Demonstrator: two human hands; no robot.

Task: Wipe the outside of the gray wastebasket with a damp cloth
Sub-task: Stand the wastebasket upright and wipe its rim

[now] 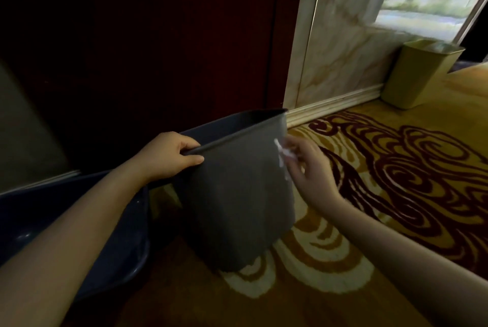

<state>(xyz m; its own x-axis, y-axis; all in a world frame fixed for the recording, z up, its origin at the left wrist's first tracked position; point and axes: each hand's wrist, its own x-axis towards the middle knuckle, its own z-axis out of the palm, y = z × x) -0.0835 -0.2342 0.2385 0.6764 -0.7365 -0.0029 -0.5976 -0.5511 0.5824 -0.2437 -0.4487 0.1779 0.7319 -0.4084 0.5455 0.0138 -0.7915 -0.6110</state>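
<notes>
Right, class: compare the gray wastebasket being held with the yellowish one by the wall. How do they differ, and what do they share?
The gray wastebasket is dark and close; the yellowish wastebasket is pale and farther off by the marble wall. The gray one is tilted, gripped at its rim by the left hand, with the right hand at its side; the yellowish one stands untouched. Both are tapered, open-topped bins on the patterned carpet.

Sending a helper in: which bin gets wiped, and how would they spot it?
Start at the dark red door; the gray wastebasket stands on the patterned carpet before it. Unlike the yellow-green wastebasket by the marble wall, the left hand grips its rim.
</notes>
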